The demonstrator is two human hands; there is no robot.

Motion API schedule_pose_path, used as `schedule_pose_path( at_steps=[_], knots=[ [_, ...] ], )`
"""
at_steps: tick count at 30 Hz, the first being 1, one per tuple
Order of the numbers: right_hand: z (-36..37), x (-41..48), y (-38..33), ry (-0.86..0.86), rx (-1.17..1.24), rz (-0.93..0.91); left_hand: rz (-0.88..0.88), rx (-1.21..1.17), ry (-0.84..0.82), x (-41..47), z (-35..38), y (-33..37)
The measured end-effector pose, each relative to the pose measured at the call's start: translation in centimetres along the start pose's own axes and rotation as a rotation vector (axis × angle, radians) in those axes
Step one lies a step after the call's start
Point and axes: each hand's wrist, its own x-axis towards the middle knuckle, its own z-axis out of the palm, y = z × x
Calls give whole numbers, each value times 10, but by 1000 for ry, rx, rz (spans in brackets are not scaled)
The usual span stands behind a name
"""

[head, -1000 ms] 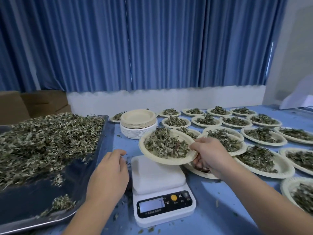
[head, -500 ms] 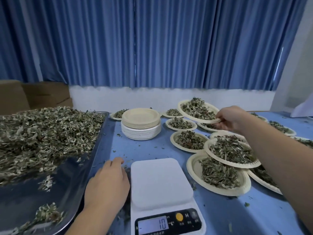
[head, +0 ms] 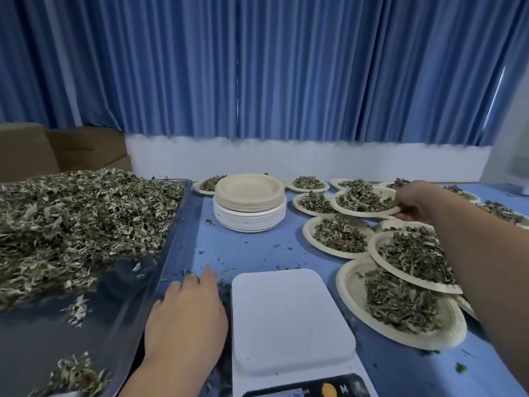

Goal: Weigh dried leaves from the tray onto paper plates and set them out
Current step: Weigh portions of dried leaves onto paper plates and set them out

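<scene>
Head view, the only one: my right hand (head: 415, 203) pinches the right rim of a filled plate (head: 365, 199), out toward the far edge of the table (head: 257, 247). The plate is round, so no long axis matters. It stretches left from my grip and overlaps the edge of a set-out plate (head: 313, 202) beside it. I cannot tell whether it rests on its neighbours or hangs just above them. More filled plates crowd the right side of the table, some lapping one another.

My left hand (head: 186, 318) lies palm down with fingers relaxed and holds nothing. It is at the near edge of the table, between the rim of the tray (head: 171, 239) and the scale (head: 289, 319), close beside both. The scale's white platform is bare. The dried leaves (head: 80, 213) are heaped in the tray at the left edge, left of and ahead of that hand.

What the coming move turns on, as I judge it: the stack of empty plates (head: 249, 193) stands toward the far edge, ahead of the scale and directly left of my right hand at about the same depth, with the held plate between them. So the right hand, once it lets go, is the nearer one for a fresh plate, and the left is nearer the leaves
</scene>
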Motion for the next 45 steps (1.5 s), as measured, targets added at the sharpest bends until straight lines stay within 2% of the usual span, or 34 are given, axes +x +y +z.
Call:
schedule_pose_path(
  at_steps=[10,17,21,25,30,33,37,42,45],
  knots=[
    [7,-5,0,-59,3,88,0,12,-2,-1,-1,0],
    [0,-25,0,-66,-34,27,12,27,-16,-2,-4,1],
    [0,-34,-4,-4,95,-96,4,43,-45,-3,-6,3],
    [0,-49,-23,-77,12,-61,-3,-31,-67,-1,-12,4],
    [29,-90,-63,-125,32,-255,-13,-204,85,5,-36,-9],
    [58,-122,-90,-171,-11,-441,-89,-143,143,3,-47,-18],
    [99,-154,-116,-160,-296,-705,-216,-10,-23,0,-48,-21],
    [144,-156,-119,-242,-540,-756,-224,-23,-101,4,-42,-22],
    [161,-155,-122,-205,-625,-827,-223,-39,-120,6,-42,-23]
  ],
)
